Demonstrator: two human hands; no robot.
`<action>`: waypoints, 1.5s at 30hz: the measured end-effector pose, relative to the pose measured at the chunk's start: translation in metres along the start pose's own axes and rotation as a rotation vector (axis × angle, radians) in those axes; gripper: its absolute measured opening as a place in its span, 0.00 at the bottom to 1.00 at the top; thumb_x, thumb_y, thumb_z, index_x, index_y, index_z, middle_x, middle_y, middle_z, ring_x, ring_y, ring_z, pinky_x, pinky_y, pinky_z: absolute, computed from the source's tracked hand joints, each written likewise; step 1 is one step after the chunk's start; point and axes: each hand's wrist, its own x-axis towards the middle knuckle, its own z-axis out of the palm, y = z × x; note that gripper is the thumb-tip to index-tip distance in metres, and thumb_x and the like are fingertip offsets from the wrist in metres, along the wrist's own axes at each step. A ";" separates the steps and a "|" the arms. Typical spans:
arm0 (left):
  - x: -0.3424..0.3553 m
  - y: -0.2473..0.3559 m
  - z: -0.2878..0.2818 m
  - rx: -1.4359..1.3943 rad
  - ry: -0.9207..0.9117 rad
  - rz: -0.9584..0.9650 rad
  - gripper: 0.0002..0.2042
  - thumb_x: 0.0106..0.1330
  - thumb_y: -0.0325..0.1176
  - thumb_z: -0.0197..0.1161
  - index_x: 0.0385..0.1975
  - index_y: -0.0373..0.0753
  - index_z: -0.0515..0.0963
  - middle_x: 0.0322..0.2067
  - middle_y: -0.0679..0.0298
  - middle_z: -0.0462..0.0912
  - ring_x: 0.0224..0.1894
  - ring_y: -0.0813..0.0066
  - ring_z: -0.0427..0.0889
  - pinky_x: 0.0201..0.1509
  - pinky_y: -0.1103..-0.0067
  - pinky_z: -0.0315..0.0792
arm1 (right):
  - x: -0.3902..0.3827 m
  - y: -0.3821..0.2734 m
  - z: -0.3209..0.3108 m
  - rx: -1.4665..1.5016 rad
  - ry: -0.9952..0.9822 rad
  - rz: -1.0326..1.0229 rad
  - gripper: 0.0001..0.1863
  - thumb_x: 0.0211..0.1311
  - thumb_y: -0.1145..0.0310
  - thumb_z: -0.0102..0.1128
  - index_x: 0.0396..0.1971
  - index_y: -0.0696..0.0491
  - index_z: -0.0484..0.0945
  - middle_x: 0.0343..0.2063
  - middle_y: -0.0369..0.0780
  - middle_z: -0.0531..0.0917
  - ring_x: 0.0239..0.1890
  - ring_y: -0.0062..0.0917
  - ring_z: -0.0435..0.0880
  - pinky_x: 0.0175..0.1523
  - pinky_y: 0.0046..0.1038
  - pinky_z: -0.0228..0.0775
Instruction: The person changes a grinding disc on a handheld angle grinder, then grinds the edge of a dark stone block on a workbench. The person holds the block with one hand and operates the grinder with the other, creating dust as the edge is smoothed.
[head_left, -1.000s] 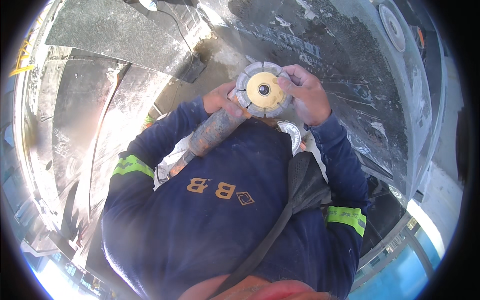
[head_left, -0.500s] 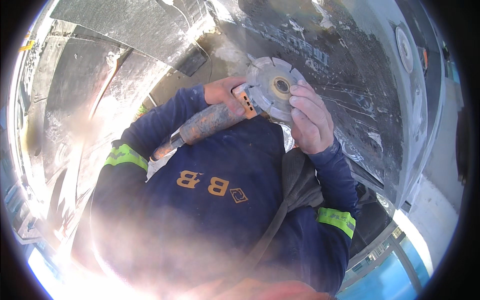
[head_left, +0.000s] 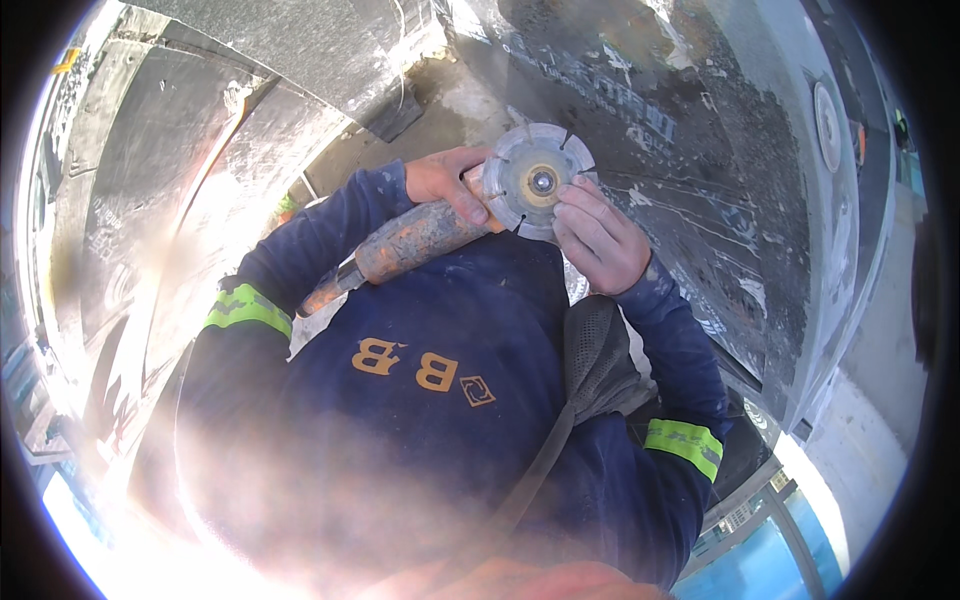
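My left hand (head_left: 450,183) grips an angle grinder (head_left: 420,243) by the head end of its scuffed, orange-and-grey body, thumb lying across the top. The tool slants across my chest, its tail end toward my left forearm. Over the grinder's head lies a round grey segmented cutting disc (head_left: 508,180), slotted at the rim, with a brass-coloured ring around a shiny metal centre. The fingers of my right hand (head_left: 603,238) pinch the disc at its right side, fingertips near the ring. The disc hides most of the grinder's head and the right thumb.
A dusty dark panel (head_left: 690,180) with pale smears rises beyond the hands, a round light disc (head_left: 828,127) on its right side. Grey boards (head_left: 160,150) stand at the left, with a strip of strong sunlight. A dark mesh pouch (head_left: 598,350) hangs on a strap across my chest.
The cutting disc has shifted left over the grinder's head and turned, its slots in new positions. My right hand moved left with it, fingers lower on the disc. The left hand keeps its grip.
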 end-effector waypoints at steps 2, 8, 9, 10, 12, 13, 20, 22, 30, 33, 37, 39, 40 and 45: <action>-0.002 0.002 0.001 -0.017 -0.008 -0.031 0.41 0.45 0.29 0.77 0.62 0.32 0.65 0.52 0.58 0.77 0.53 0.70 0.76 0.60 0.75 0.70 | 0.000 0.001 0.001 -0.005 -0.012 -0.006 0.09 0.42 0.78 0.64 0.28 0.60 0.79 0.37 0.44 0.79 0.50 0.36 0.80 0.59 0.42 0.76; -0.003 0.003 0.001 -0.027 -0.005 -0.024 0.41 0.43 0.30 0.78 0.61 0.31 0.65 0.52 0.57 0.77 0.54 0.69 0.75 0.62 0.74 0.68 | 0.002 -0.001 -0.013 -0.022 -0.103 -0.020 0.13 0.41 0.76 0.65 0.32 0.58 0.79 0.38 0.43 0.79 0.50 0.35 0.80 0.59 0.42 0.75; -0.002 0.002 0.000 -0.013 0.001 -0.009 0.42 0.43 0.30 0.78 0.61 0.31 0.65 0.52 0.57 0.77 0.55 0.69 0.75 0.62 0.74 0.67 | 0.003 -0.002 -0.018 -0.028 -0.113 -0.011 0.14 0.41 0.76 0.65 0.34 0.57 0.79 0.39 0.42 0.80 0.50 0.35 0.80 0.59 0.42 0.74; -0.002 0.002 0.000 -0.022 0.000 -0.021 0.42 0.42 0.30 0.78 0.61 0.31 0.65 0.52 0.57 0.77 0.55 0.69 0.75 0.62 0.74 0.67 | 0.005 -0.002 -0.023 -0.033 -0.114 -0.005 0.16 0.41 0.75 0.66 0.35 0.57 0.79 0.39 0.42 0.80 0.50 0.35 0.79 0.59 0.42 0.74; 0.000 0.003 0.000 -0.039 -0.007 -0.026 0.42 0.41 0.29 0.78 0.61 0.31 0.66 0.51 0.58 0.77 0.55 0.69 0.75 0.63 0.74 0.67 | 0.012 -0.001 -0.029 -0.081 -0.043 0.072 0.17 0.42 0.73 0.67 0.37 0.57 0.79 0.39 0.41 0.80 0.50 0.36 0.79 0.58 0.40 0.74; 0.000 0.004 0.000 -0.023 -0.009 -0.037 0.42 0.41 0.29 0.78 0.61 0.31 0.66 0.52 0.58 0.77 0.55 0.69 0.75 0.63 0.74 0.66 | 0.016 0.000 -0.031 -0.111 0.024 0.100 0.18 0.42 0.72 0.68 0.38 0.57 0.79 0.39 0.41 0.80 0.49 0.37 0.79 0.57 0.39 0.74; 0.000 0.015 0.007 0.021 -0.027 -0.023 0.41 0.42 0.28 0.77 0.61 0.32 0.66 0.52 0.58 0.77 0.56 0.69 0.75 0.64 0.74 0.65 | 0.054 0.010 -0.028 0.042 -0.211 0.313 0.20 0.45 0.69 0.70 0.41 0.54 0.79 0.47 0.42 0.75 0.56 0.42 0.72 0.59 0.40 0.68; -0.001 0.015 0.009 0.017 -0.020 -0.010 0.41 0.42 0.28 0.77 0.61 0.33 0.65 0.52 0.58 0.77 0.56 0.69 0.74 0.64 0.74 0.65 | 0.055 0.012 -0.027 0.041 -0.242 0.302 0.23 0.43 0.70 0.72 0.44 0.53 0.79 0.51 0.44 0.73 0.59 0.44 0.70 0.61 0.41 0.66; -0.007 0.029 0.012 0.078 -0.005 0.072 0.45 0.42 0.29 0.77 0.65 0.35 0.61 0.52 0.57 0.77 0.52 0.69 0.77 0.59 0.73 0.72 | 0.091 0.017 -0.055 0.098 -0.163 0.301 0.25 0.44 0.67 0.72 0.45 0.57 0.77 0.50 0.47 0.73 0.58 0.47 0.70 0.61 0.42 0.65; -0.009 0.032 0.013 0.025 0.004 0.028 0.46 0.41 0.32 0.79 0.64 0.34 0.62 0.51 0.57 0.77 0.51 0.69 0.78 0.56 0.73 0.73 | 0.118 0.035 -0.089 -0.022 -0.034 0.308 0.24 0.47 0.68 0.72 0.45 0.58 0.76 0.49 0.48 0.74 0.56 0.47 0.71 0.60 0.42 0.66; -0.009 0.026 0.003 0.032 0.004 0.072 0.45 0.41 0.33 0.80 0.63 0.33 0.63 0.49 0.57 0.78 0.48 0.69 0.80 0.54 0.74 0.75 | 0.150 0.085 -0.129 -0.192 0.174 0.338 0.20 0.49 0.75 0.68 0.44 0.59 0.76 0.46 0.48 0.76 0.51 0.45 0.75 0.55 0.38 0.69; -0.010 0.021 -0.005 0.012 0.022 0.071 0.44 0.42 0.33 0.80 0.62 0.33 0.64 0.48 0.57 0.79 0.46 0.69 0.81 0.53 0.74 0.76 | 0.177 0.128 -0.138 -0.289 0.289 0.278 0.19 0.49 0.77 0.65 0.44 0.60 0.75 0.43 0.48 0.79 0.46 0.43 0.79 0.51 0.37 0.71; -0.013 0.018 -0.009 0.000 0.021 0.069 0.44 0.42 0.33 0.80 0.62 0.33 0.64 0.48 0.57 0.79 0.45 0.69 0.82 0.53 0.74 0.76 | 0.191 0.153 -0.141 -0.291 0.290 0.327 0.18 0.50 0.76 0.64 0.44 0.60 0.76 0.41 0.48 0.80 0.44 0.42 0.80 0.50 0.36 0.72; -0.040 0.017 -0.025 0.021 0.154 0.148 0.42 0.44 0.31 0.77 0.62 0.32 0.64 0.47 0.57 0.80 0.46 0.69 0.82 0.55 0.72 0.76 | 0.255 0.261 -0.111 -0.674 0.040 0.496 0.18 0.52 0.69 0.64 0.43 0.57 0.78 0.37 0.46 0.83 0.42 0.40 0.82 0.48 0.36 0.73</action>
